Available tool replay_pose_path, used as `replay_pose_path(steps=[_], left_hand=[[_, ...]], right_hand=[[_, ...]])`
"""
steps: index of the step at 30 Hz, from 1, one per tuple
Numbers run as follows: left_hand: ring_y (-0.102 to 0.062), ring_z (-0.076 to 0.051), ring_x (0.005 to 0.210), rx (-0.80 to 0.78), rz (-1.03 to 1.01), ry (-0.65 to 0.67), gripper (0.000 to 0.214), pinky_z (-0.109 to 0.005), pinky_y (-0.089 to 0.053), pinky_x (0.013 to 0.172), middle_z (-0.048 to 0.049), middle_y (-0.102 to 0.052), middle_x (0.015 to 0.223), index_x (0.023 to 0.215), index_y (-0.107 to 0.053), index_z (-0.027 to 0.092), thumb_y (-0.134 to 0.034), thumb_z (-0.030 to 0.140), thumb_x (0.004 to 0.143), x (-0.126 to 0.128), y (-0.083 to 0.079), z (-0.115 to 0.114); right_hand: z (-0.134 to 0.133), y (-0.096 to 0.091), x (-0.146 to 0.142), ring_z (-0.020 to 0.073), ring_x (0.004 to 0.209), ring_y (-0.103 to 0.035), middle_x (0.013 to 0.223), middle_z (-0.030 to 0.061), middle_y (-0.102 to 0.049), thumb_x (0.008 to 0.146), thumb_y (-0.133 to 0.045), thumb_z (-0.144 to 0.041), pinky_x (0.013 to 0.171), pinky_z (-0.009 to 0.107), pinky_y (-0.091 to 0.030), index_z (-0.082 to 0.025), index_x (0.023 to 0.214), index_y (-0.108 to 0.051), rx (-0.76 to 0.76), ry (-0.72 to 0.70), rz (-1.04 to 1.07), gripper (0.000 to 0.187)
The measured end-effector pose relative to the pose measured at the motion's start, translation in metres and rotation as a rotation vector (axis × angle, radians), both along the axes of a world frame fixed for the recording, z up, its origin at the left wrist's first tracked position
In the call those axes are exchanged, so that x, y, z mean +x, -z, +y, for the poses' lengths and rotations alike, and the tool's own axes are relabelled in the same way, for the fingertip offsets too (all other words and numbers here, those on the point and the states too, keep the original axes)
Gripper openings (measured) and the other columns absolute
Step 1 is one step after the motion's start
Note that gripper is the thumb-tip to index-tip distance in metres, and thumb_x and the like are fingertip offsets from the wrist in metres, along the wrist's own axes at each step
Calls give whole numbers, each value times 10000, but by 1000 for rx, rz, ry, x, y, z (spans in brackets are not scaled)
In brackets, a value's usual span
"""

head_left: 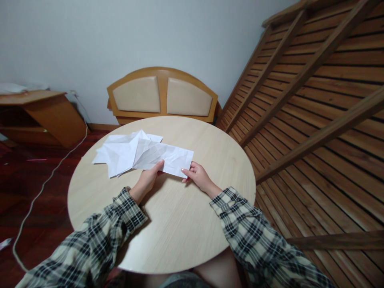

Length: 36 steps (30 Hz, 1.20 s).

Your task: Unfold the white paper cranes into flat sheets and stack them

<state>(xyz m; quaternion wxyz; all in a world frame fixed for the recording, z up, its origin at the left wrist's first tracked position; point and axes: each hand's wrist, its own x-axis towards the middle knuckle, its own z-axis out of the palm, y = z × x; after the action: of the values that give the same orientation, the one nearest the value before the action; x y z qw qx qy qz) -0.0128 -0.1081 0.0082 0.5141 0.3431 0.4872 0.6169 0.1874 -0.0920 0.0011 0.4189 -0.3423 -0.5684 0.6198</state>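
Note:
A creased strip of white paper [172, 157] is held between my two hands over the round table [186, 224]. My left hand [150, 176] grips its near edge, thumb on top and the other fingers hidden underneath. At the right end, my right hand [199, 176] pinches the near corner between thumb and fingers. Several crumpled white sheets [121, 154] lie in a loose pile on the table to the left. The strip's left end meets or overlaps this pile; I cannot tell whether they touch.
A wooden headboard [163, 94] with cream panels stands behind the table. Wooden slats [315, 120] lean on the right. At the left are a wooden desk [54, 120] and a white cable [45, 184] running over the dark red floor [36, 216].

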Motion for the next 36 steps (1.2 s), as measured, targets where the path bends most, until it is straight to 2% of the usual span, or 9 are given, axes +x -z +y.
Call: replay_pose_path(steps=[11,16,19,23,27,29,32,34,36], left_hand=[[-603,-191,735,-60,66,-55,410,-296,-477,643,-55,-676,807,834,-644,130,-817,395,573,-6,6,6],[-633,-229,832,17,127,27,355,-356,-502,790,-87,-696,881,880,-670,136,-782,338,610,-8,10,7],[-643,-255,907,83,143,152,390,-396,-485,900,-102,-713,939,967,-688,151,-769,290,611,-6,7,2],[-654,-276,905,68,185,347,434,-423,-487,911,-125,-726,1009,996,-703,158,-788,275,587,-4,2,-6],[-662,-253,862,58,203,447,419,-389,-517,843,-119,-729,989,988,-702,153,-822,348,637,-1,-2,-9],[-655,-211,738,61,110,427,459,-347,-534,729,-84,-721,870,1020,-686,166,-792,470,693,-1,-5,-9],[-637,-184,612,37,-79,404,623,-324,-531,621,-41,-689,738,1210,-610,203,-648,655,783,-3,-12,-7],[-666,-192,658,29,-123,389,650,-334,-546,650,-67,-710,797,1300,-552,199,-605,644,829,-5,-16,-7],[-679,-187,693,32,-83,382,581,-340,-554,687,-89,-722,876,1295,-555,189,-671,519,832,-5,-16,-8]], right_hand=[[7,-4,5,137,552,-584,724,-1,-648,835,-624,-552,486,261,-439,-218,1055,-596,89,184,-14,401],[8,-9,11,136,665,-572,818,19,-639,869,-560,-594,551,256,-435,-222,1041,-647,129,326,-26,420],[8,-11,12,115,613,-544,772,10,-631,850,-575,-623,533,242,-396,-210,1005,-649,31,265,3,447],[7,-8,9,75,488,-431,675,-30,-586,745,-714,-587,460,228,-298,-189,899,-650,-26,94,-27,431],[5,-4,4,94,560,-506,669,-25,-606,668,-799,-506,506,227,-353,-178,762,-629,-20,31,-57,380],[5,-4,4,103,585,-537,686,-19,-626,667,-800,-488,529,230,-383,-181,750,-619,-25,98,-13,366],[8,-7,6,128,622,-581,729,-6,-661,662,-793,-477,567,251,-437,-197,781,-599,-66,237,106,361],[11,-8,8,155,667,-611,752,2,-679,637,-801,-466,604,273,-475,-208,802,-586,-84,321,173,374],[13,-8,9,182,731,-637,792,11,-697,627,-802,-454,654,296,-505,-217,847,-579,-88,382,229,392]])
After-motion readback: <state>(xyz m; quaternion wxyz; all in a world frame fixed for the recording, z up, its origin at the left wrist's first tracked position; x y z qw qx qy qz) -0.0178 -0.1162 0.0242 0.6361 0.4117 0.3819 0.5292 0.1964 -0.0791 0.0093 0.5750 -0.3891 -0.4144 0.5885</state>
